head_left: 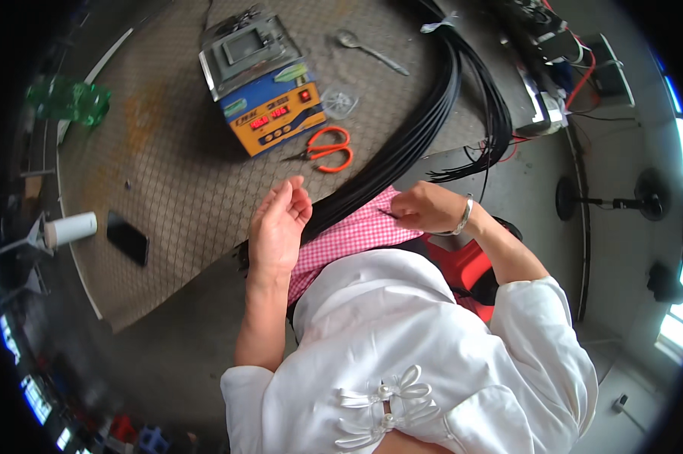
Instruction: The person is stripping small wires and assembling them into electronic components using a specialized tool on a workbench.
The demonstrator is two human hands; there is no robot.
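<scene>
A thick bundle of black cables (425, 125) runs across the table's near edge and over my lap, which a pink checked cloth (349, 236) covers. My left hand (277, 227) is raised at the bundle's lower left end. Its fingers curl loosely with the palm turned up, and nothing shows in them. To the right of the bundle, my right hand (426, 206) is closed, with a thin black strand (388, 214) sticking out between its fingers. Most of that strand is hidden by the hand. Orange-handled scissors (331, 150) lie just beyond the bundle.
Behind the scissors stands a blue and orange heated box (277, 113) with a red digital display and metal top. Nearby are a spoon (372, 51) and a small clear dish (339, 102). A green bottle (69, 101), white tumbler (71, 228) and phone (127, 238) are at left.
</scene>
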